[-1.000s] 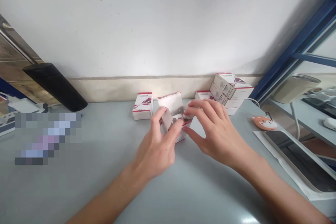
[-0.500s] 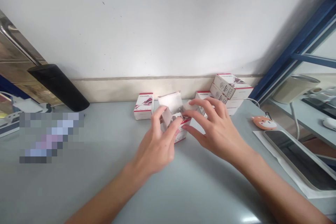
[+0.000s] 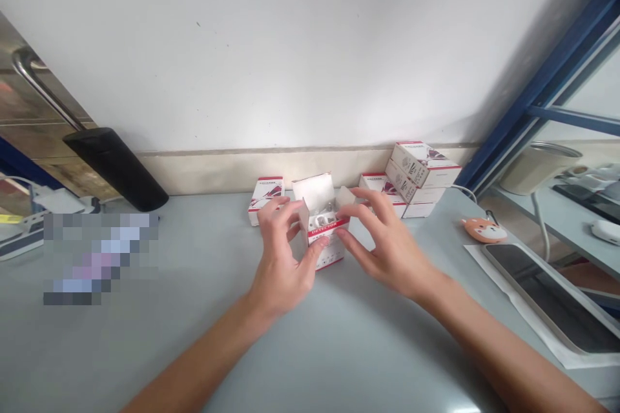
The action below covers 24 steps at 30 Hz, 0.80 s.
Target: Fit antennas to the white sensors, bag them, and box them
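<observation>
Open white cardboard carton with red trim (image 3: 322, 232), upright on the pale grey tabletop (image 3: 194, 348), between both hands, with its lid flap raised at the back and small silvery contents inside, too small to identify. Left hand (image 3: 281, 258) loosely curved, not clenched, thumb tip at the carton's front face, fingers just beside its left side across a slim gap. Right hand (image 3: 387, 248) open and arched, fingertips at the carton's right flap, contact impossible to confirm. Firmness of any grip impossible to tell.

Little room behind the hands: small white red-trimmed box (image 3: 265, 200) just behind the left hand, another white red-trimmed box (image 3: 380, 184) just behind the right, and a stack of white red-trimmed boxes (image 3: 416, 174) beside it, all near the cream baseboard (image 3: 290, 171) along the wall. Long run of grey tabletop in front of the carton, toward the forearms. Well off to the right, an orange fox-shaped figurine (image 3: 484, 230) and a dark-screened phone (image 3: 547, 297) on a white sheet.

On the carton's front, "DETECTOR" in white capitals on a red band. Small print on the other boxes too small to read.
</observation>
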Each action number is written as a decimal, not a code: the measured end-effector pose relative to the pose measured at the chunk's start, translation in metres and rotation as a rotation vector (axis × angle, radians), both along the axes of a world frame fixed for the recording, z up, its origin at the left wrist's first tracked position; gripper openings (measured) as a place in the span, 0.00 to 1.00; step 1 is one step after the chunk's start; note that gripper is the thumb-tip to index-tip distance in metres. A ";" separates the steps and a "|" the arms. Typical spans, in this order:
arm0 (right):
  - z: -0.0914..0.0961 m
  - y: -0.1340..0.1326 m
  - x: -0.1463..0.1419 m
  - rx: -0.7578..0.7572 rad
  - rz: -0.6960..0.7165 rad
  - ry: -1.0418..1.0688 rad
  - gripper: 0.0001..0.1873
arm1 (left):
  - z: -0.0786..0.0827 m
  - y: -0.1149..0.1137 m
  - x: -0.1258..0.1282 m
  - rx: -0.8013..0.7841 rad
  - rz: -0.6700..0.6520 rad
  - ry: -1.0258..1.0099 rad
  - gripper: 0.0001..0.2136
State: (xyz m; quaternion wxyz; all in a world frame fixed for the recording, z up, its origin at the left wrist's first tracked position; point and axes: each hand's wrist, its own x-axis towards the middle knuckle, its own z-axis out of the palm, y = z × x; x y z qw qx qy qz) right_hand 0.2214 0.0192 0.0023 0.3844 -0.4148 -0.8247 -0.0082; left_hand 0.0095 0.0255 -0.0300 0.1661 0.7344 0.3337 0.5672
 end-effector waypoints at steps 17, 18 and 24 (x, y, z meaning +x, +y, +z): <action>0.003 -0.002 -0.004 -0.106 0.091 0.288 0.05 | 0.002 0.010 -0.018 -0.135 -0.183 0.103 0.13; 0.002 -0.002 -0.004 -0.117 0.099 0.302 0.05 | 0.001 0.010 -0.017 -0.144 -0.189 0.098 0.13; 0.004 -0.002 -0.007 -0.098 0.134 0.276 0.06 | 0.000 0.008 -0.019 -0.010 -0.060 0.251 0.16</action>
